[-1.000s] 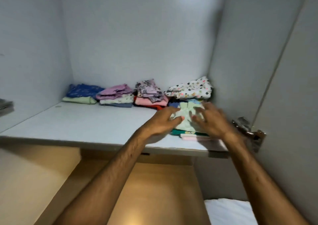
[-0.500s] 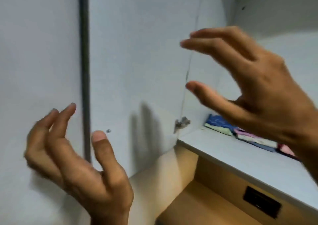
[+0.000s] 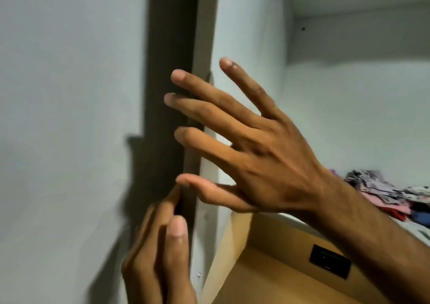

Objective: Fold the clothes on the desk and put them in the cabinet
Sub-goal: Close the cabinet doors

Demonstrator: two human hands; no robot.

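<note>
Fingers (image 3: 186,80) before door edge (image 3: 172,47), clothes (image 3: 381,192) beyond

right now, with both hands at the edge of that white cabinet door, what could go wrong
1. The left hand has fingertips at the dark gap beside the white cabinet door's edge; if the door swings shut, they could get pinched.
2. The right hand is spread open in front of that edge, holding nothing, so it may be caught as well.
3. The folded patterned clothes lie on the white shelf near the opening; a closing door might snag them.
</note>
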